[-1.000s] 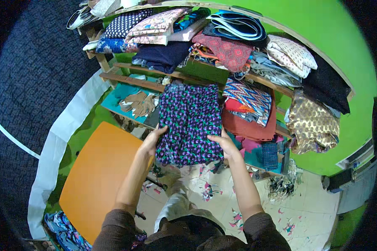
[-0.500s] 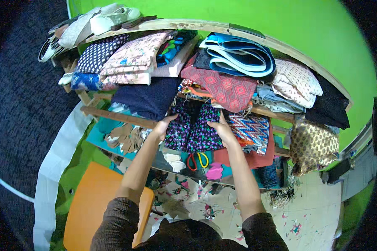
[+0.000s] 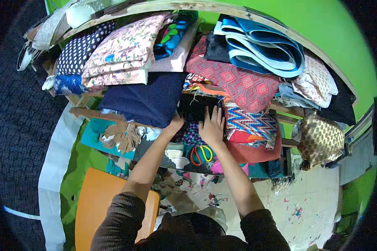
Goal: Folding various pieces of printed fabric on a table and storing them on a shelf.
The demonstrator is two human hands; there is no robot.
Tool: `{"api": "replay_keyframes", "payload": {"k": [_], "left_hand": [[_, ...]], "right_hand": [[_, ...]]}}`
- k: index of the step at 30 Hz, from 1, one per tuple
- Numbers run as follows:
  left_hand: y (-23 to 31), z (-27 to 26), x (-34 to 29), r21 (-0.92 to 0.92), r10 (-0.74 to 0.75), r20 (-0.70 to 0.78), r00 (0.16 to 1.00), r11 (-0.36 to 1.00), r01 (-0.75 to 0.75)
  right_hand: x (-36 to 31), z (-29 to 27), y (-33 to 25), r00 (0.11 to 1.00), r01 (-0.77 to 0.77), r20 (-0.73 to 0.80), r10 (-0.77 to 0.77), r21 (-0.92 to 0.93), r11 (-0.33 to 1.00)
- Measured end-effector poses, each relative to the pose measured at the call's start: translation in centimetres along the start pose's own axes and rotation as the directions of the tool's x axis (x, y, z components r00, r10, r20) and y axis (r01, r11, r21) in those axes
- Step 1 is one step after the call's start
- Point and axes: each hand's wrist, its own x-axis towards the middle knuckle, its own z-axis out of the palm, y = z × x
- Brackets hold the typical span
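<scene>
A dark fabric with purple flowers (image 3: 192, 134) lies in the middle of the lower shelf, its far part in shadow. My right hand (image 3: 212, 127) rests on it, palm down, with fingers spread and pointing inward. My left hand (image 3: 175, 124) reaches in at the fabric's left side, beside a folded navy cloth (image 3: 144, 98); its fingers are hidden in the dark. Just right of my right hand is a zigzag-patterned cloth (image 3: 251, 124) in red, white and blue. Nearer me lie a red loop (image 3: 192, 155) and a yellow loop (image 3: 207, 153), like scissor handles.
Folded fabrics fill the wooden shelf, among them a pink floral stack (image 3: 119, 52), a red patterned cloth (image 3: 243, 79) and a blue-white roll (image 3: 264, 48). A gold spotted bundle (image 3: 322, 140) hangs at right. An orange chair (image 3: 98, 205) stands at lower left; scraps litter the tiled floor (image 3: 276, 217).
The purple-flowered fabric has gone down and deeper into the shelf. My right hand has turned from gripping its edge to lying flat with fingers spread. The view has moved closer to the shelf.
</scene>
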Motion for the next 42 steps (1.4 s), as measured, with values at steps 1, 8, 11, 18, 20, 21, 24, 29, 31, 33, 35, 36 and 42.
{"api": "replay_keyframes", "payload": {"k": [1,8,11,18,20,21,24,29,31,33,35,36,42], "left_hand": [[-0.6,0.4,0.1,0.002,-0.005,-0.006,1.0,1.0,0.005],[-11.0,7.4,2.3,0.174,0.019,-0.366,0.93,0.984,0.048],[-9.1,7.5,3.0,0.109,0.019,-0.343,0.939,0.994,0.02],[-6.5,4.8,1.4,-0.069,0.014,-0.261,0.965,0.997,-0.033],[-7.1,3.4,0.8,-0.109,0.008,-0.229,0.973,0.993,-0.034],[-7.2,2.9,0.6,-0.13,0.005,-0.211,0.977,0.991,-0.033],[-5.9,1.6,0.2,-0.184,-0.014,-0.161,0.987,0.983,-0.016],[-1.2,-1.0,0.1,-0.262,-0.051,-0.09,0.995,0.965,0.026],[2.1,-3.1,-1.1,0.142,0.327,-0.198,0.924,0.942,-0.303],[3.0,-2.8,-2.5,0.121,0.298,0.042,0.954,0.946,-0.301],[3.0,-2.1,-4.0,-0.023,0.264,0.057,0.963,0.964,-0.264],[2.9,-1.8,-4.6,0.027,0.264,0.079,0.961,0.963,-0.267],[4.3,-2.4,-5.9,0.159,0.188,0.161,0.969,0.964,-0.214]], "right_hand": [[-0.1,0.2,0.0,1.0,0.007,-0.002,-0.007,0.001,1.0],[-0.8,2.9,-1.1,0.986,0.052,0.161,-0.051,-0.003,0.999],[-1.2,3.1,-0.2,0.977,0.037,0.208,-0.036,-0.002,0.999],[-1.8,2.2,0.3,0.962,0.006,0.273,-0.016,0.038,0.999],[-1.5,1.8,0.2,0.955,-0.005,0.298,-0.004,0.028,1.0],[-1.4,1.6,0.1,0.947,-0.014,0.321,0.009,0.014,1.0],[-1.6,1.9,0.0,0.952,-0.009,0.306,0.0,0.029,1.0],[-1.2,1.7,-0.9,0.977,-0.015,0.209,0.03,-0.074,0.997],[-1.2,1.3,-0.9,0.995,-0.019,-0.101,0.0,-0.185,0.983],[-1.6,2.0,-1.5,0.994,-0.047,-0.106,0.029,-0.167,0.985],[-2.1,3.3,-1.2,0.997,-0.062,-0.05,0.057,-0.097,0.993],[-2.4,3.8,-0.9,0.997,-0.079,-0.003,0.079,-0.08,0.994],[-3.5,3.4,-0.4,0.994,-0.049,0.094,0.06,-0.116,0.992]]}}
